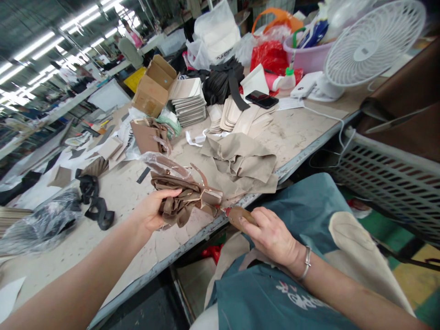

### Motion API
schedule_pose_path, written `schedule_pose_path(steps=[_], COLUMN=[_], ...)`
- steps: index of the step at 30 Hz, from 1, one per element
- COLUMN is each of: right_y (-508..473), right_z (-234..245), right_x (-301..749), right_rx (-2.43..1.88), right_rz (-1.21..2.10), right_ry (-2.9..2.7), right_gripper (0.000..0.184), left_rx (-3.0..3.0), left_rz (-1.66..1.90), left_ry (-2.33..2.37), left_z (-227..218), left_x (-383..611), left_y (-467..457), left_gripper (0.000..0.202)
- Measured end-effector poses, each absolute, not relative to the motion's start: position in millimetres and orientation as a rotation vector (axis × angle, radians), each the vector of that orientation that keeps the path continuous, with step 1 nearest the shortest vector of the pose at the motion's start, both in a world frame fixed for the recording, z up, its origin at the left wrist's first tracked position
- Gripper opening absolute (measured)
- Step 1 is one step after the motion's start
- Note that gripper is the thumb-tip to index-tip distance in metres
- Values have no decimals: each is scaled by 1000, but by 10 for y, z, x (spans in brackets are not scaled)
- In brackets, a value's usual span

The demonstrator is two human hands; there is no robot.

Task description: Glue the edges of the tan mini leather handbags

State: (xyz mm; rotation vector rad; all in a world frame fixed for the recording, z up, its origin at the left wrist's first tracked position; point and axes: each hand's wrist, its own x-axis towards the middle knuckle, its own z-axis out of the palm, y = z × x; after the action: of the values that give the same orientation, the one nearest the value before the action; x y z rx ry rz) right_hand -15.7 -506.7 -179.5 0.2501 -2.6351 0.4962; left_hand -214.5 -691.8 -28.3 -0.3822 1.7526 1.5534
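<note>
My left hand is closed round a brown leather handbag, its body crumpled and its straps partly wrapped in clear plastic. The bag is lifted just above the table's front edge. In my right hand is a wooden-handled tool, held by its thick, rounded handle. Its narrow front end, with some red on it, points at the bag's near right corner. The tip is too small to make out, and I cannot tell whether it touches the bag.
Beige fabric lies crumpled behind the bag. Another brown bag, stacked pale panels, a phone and a white fan stand farther back. Black straps lie to the left. A plastic crate is at the right.
</note>
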Motion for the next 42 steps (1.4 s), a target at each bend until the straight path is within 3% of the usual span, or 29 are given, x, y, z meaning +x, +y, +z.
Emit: schedule_pose_path(steps=[26,30,42], right_y=[-5044,-5057,-5053], right_z=[-1821,-1835,-1901], right_x=[-154,-166,-183], right_rx=[184,257,229], right_rz=[618,574,605], right_ry=[-2552,-2555,-2542], right_gripper=[32,24,25], left_rx=[-391,-414,-375], left_rz=[1585,1613,1592], left_ry=[1726,1696,1701], left_z=[-321,-356,-402], left_x=[-2208,-2236,-2295], left_y=[-6812,-6787,-6758], left_gripper=[16,19,29])
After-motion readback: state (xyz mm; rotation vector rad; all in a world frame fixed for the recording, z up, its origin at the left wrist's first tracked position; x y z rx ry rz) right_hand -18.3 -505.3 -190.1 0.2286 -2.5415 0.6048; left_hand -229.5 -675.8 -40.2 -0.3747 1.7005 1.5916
